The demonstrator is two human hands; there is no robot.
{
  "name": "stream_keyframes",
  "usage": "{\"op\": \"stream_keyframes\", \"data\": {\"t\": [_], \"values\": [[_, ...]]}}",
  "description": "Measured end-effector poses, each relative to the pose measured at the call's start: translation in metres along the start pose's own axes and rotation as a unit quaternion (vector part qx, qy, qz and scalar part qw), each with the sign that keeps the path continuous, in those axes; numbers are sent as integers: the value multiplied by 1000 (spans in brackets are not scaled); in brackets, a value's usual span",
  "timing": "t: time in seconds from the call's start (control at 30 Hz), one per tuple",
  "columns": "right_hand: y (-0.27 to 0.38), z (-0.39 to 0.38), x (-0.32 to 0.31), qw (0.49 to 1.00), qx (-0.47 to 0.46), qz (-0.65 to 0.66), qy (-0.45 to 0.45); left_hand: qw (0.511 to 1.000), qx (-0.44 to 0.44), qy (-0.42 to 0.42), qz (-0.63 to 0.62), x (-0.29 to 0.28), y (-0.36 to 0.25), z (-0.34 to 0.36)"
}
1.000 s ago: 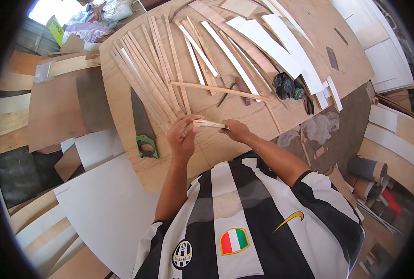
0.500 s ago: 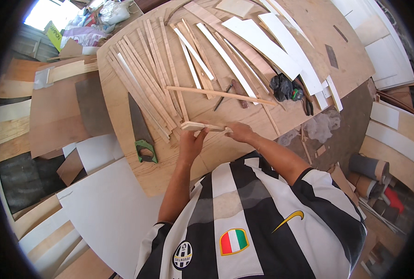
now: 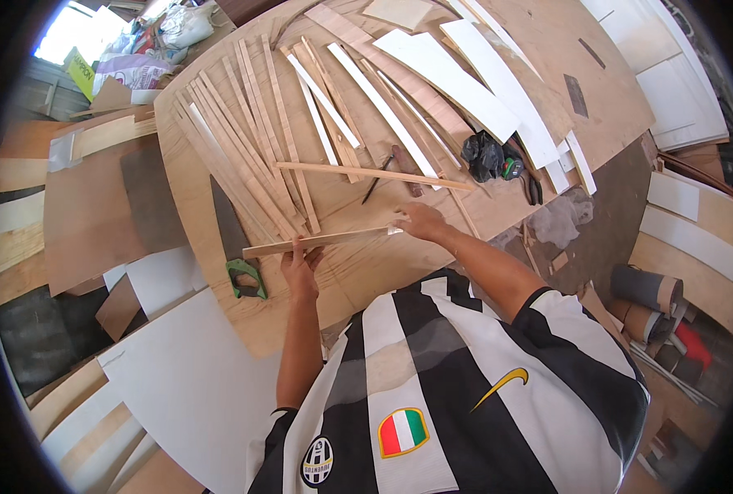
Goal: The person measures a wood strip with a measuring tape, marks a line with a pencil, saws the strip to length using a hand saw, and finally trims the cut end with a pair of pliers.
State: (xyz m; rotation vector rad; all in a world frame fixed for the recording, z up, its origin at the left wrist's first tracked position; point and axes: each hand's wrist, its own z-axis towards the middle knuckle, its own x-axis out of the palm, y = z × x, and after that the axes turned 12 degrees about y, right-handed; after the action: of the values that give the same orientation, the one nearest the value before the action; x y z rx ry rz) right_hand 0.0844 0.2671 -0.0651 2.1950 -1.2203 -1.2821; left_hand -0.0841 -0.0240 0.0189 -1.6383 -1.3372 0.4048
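Observation:
A narrow wooden strip (image 3: 346, 238) lies level across my front, above the plywood table. My left hand (image 3: 301, 272) grips it from below near its middle, thumb and fingers closed round it. At its right end, my right hand (image 3: 422, 221) has its fingers bent and pinched onto the tip, beside a small whitish patch. Just left of the strip, a handsaw with a green handle (image 3: 245, 280) rests on the table, its blade partly under other strips. Beyond my hands, a longer thin wooden strip (image 3: 358, 173) lies crosswise over several others.
Many wooden strips (image 3: 243, 140) fan out at the table's left. White boards (image 3: 457, 82) lie at the far right. A black plastic bag (image 3: 483, 156), a green tape measure (image 3: 512, 169) and pliers (image 3: 533, 188) sit near the right edge. Stacked panels (image 3: 95, 206) stand left of the table.
The held strip has turned from pointing away in a foreshortened view to lying lengthwise across me. My left hand has moved left and nearer with it; my right hand stays at its end.

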Motion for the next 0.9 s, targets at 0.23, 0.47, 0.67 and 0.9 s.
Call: {"op": "stream_keyframes", "data": {"t": [0.23, 0.47, 0.67, 0.9], "values": [[39, -11, 15, 997, -50, -20, -48, 993, -96, -13, -73, -17, 60, -1], [-24, -59, 5, 978, 82, 69, -180, 974, -173, 14, -148, -49, 152, 12], [-141, -110, -52, 927, 172, 53, -328, 975, -175, 21, -135, -44, 174, -10], [-202, -124, -135, 921, 157, -157, -321, 976, -197, -81, -48, -33, 160, -38]]}}
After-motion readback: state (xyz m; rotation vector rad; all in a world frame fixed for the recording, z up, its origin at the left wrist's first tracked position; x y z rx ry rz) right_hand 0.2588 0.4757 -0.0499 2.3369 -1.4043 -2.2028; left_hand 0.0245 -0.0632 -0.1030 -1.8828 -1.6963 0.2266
